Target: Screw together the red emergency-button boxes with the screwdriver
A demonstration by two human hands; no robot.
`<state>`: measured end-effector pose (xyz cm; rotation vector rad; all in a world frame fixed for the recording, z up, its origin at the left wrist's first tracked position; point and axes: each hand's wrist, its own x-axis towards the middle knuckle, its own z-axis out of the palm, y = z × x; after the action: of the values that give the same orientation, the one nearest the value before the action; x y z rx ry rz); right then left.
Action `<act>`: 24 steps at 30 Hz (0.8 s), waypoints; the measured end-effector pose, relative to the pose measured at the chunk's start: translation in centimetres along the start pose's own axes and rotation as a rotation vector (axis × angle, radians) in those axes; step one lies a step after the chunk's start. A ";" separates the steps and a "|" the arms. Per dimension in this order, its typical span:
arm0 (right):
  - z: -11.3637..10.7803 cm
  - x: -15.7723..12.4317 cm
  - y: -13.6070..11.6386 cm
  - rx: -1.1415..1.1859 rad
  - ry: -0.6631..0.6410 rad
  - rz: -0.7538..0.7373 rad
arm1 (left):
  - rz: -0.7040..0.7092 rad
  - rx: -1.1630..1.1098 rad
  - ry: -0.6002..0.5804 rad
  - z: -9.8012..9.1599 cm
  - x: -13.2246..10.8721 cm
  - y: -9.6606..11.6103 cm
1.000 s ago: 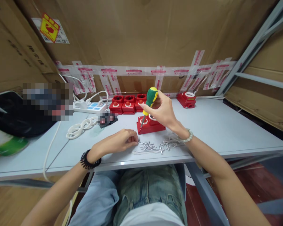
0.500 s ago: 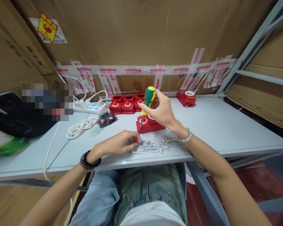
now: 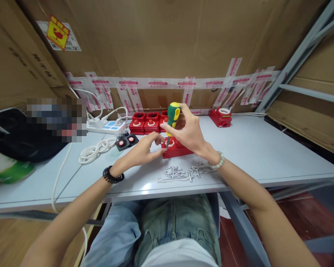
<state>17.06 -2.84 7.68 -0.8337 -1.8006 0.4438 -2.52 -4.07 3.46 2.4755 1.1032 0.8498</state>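
Observation:
My right hand (image 3: 193, 135) is closed round the green and yellow handle of a screwdriver (image 3: 173, 115). The screwdriver stands nearly upright, its tip down at the left end of a red box (image 3: 179, 151) with a white ring on top. At that same end is my left hand (image 3: 146, 148), thumb and fingers round the box's left corner, close beside the tip. Whatever lies under the tip is too small to make out. Several loose silver screws (image 3: 174, 172) lie on the table in front of the box, with thin white cords (image 3: 203, 168) to their right.
Several red boxes (image 3: 151, 126) stand in a row behind my hands, beside a white power strip (image 3: 111, 127). White rings (image 3: 90, 155) and black parts with red centres (image 3: 126, 142) lie to the left. Another red box (image 3: 220, 118) sits by the back cardboard.
My left hand has moved up from beside the screws to the left end of the red box. My right hand keeps the screwdriver there, its handle tilted slightly more to the left.

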 end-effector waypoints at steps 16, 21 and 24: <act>-0.3 0.9 -0.3 0.150 -0.147 -0.067 | -0.050 -0.391 0.236 0.6 2.8 -0.4; 0.6 0.8 0.0 0.127 -0.104 -0.095 | 0.008 -0.326 0.343 1.8 2.4 -1.1; 1.3 0.6 -0.1 0.009 -0.030 -0.132 | 0.026 -0.337 0.428 2.7 2.5 -1.5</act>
<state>15.68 -2.39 7.65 -0.7007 -1.8678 0.3802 -0.36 -1.31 1.64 2.0850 0.9524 1.4872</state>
